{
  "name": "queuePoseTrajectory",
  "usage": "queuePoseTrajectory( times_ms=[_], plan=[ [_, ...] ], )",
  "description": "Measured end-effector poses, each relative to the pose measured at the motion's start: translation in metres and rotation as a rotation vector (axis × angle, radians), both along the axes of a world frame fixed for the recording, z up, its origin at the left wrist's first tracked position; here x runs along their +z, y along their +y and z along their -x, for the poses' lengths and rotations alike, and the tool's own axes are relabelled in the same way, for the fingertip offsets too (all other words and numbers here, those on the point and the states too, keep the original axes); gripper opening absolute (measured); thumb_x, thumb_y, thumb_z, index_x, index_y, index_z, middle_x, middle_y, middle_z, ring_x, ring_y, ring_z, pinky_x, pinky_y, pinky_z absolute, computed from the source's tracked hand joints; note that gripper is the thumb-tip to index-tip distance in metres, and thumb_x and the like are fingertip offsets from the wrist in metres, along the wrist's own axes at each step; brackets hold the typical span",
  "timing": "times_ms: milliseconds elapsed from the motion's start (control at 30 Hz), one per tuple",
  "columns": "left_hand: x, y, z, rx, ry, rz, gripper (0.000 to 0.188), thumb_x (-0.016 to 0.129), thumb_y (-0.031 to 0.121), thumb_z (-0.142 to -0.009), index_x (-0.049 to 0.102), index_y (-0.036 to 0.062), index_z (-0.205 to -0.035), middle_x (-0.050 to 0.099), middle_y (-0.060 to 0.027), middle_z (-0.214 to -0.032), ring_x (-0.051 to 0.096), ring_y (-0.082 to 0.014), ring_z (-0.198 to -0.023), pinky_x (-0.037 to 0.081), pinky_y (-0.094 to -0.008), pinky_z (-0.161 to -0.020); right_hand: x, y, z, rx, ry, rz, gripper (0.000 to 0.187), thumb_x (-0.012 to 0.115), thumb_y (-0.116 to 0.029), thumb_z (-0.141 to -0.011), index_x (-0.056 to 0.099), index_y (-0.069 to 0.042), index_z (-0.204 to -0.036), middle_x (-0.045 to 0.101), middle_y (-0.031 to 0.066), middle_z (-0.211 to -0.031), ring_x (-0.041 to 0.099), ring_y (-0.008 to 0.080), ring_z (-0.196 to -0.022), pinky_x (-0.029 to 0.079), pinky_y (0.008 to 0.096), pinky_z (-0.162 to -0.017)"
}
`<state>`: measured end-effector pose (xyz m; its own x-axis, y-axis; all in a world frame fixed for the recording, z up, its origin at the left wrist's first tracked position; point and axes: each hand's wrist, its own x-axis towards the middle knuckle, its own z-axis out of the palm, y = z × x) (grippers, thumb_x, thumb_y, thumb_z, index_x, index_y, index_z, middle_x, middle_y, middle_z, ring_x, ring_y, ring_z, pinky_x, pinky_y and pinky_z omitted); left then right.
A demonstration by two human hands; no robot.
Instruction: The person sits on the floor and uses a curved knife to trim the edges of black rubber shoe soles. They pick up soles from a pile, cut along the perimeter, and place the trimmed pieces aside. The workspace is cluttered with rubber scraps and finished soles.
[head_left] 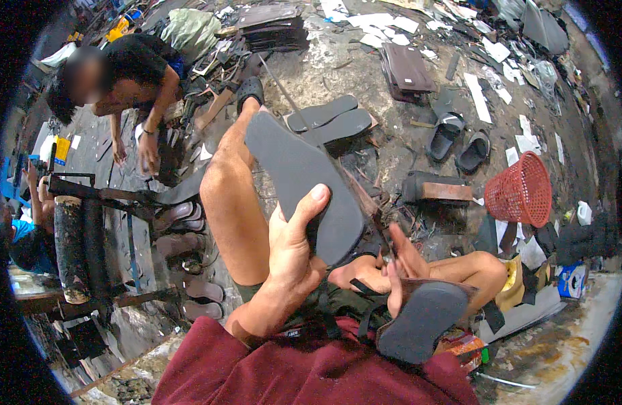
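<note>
My left hand (pixel 294 239) grips a dark grey shoe sole (pixel 294 162), thumb on its flat face. The sole is tilted up above my lap. Close to its near right edge, my right hand (pixel 402 260) is closed around something narrow and dark that I cannot make out. A long thin strip or blade (pixel 280 84) sticks out past the sole's far side; whether it joins what my right hand holds is hidden. Another dark sole (pixel 424 322), on a brownish sheet, lies by my right thigh. On the floor ahead, two more grey soles (pixel 334 121) lie side by side.
A red plastic basket (pixel 520 189) stands at the right, near a pair of dark slides (pixel 459 138). Stacked brown sheets (pixel 405 67) lie farther off amid scraps. At the left, a person (pixel 135 81) bends toward the floor beyond a row of soles (pixel 203 290).
</note>
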<state>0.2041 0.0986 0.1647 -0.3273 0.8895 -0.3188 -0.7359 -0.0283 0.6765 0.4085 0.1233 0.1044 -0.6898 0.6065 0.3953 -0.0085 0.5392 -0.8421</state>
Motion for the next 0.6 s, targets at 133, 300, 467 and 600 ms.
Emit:
queuePoseTrajectory(
  times_ms=[133, 300, 467, 600],
  plan=[
    [-0.002, -0.003, 0.005, 0.147, -0.009, 0.068, 0.041, 0.065, 0.028, -0.092, 0.058, -0.0004, -0.120, 0.068, -0.0111, -0.104, 0.068, -0.0237, -0.092, 0.055, -0.0373, -0.085, -0.016, -0.026, -0.026, 0.019, -0.077, 0.432, 0.058, 0.060, -0.044, -0.095, 0.049, -0.008, -0.140, 0.068, 0.0163, -0.107, 0.064, 0.0215, -0.072, 0.052, 0.0341, -0.064],
    [-0.023, -0.012, 0.011, 0.125, 0.068, 0.172, 0.046, 0.069, 0.028, -0.088, 0.057, 0.0007, -0.123, 0.066, -0.0092, -0.109, 0.066, -0.0234, -0.099, 0.053, -0.0387, -0.089, -0.001, -0.066, -0.040, -0.084, -0.047, 1.040, 0.063, 0.057, -0.051, -0.096, 0.050, -0.005, -0.139, 0.066, 0.0150, -0.108, 0.063, 0.0191, -0.083, 0.052, 0.0334, -0.071],
    [-0.036, -0.022, 0.012, 0.141, 0.074, 0.168, 0.052, 0.078, 0.015, -0.079, 0.052, 0.0005, -0.122, 0.063, -0.0088, -0.106, 0.064, -0.0208, -0.092, 0.055, -0.0348, -0.083, -0.014, -0.059, -0.017, -0.290, -0.019, 1.248, 0.070, 0.054, -0.058, -0.096, 0.050, -0.003, -0.139, 0.065, 0.0136, -0.110, 0.061, 0.0168, -0.095, 0.052, 0.0326, -0.078],
    [-0.042, -0.024, 0.015, 0.113, 0.214, 0.192, 0.054, 0.078, 0.015, -0.079, 0.051, 0.0002, -0.123, 0.061, -0.0076, -0.106, 0.063, -0.0196, -0.094, 0.053, -0.0342, -0.085, -0.049, -0.001, 0.022, -0.210, -0.268, 0.713, 0.067, 0.063, -0.049, -0.094, 0.052, 0.001, -0.138, 0.068, 0.0097, -0.105, 0.063, 0.0189, -0.084, 0.053, 0.0313, -0.075]
  ],
)
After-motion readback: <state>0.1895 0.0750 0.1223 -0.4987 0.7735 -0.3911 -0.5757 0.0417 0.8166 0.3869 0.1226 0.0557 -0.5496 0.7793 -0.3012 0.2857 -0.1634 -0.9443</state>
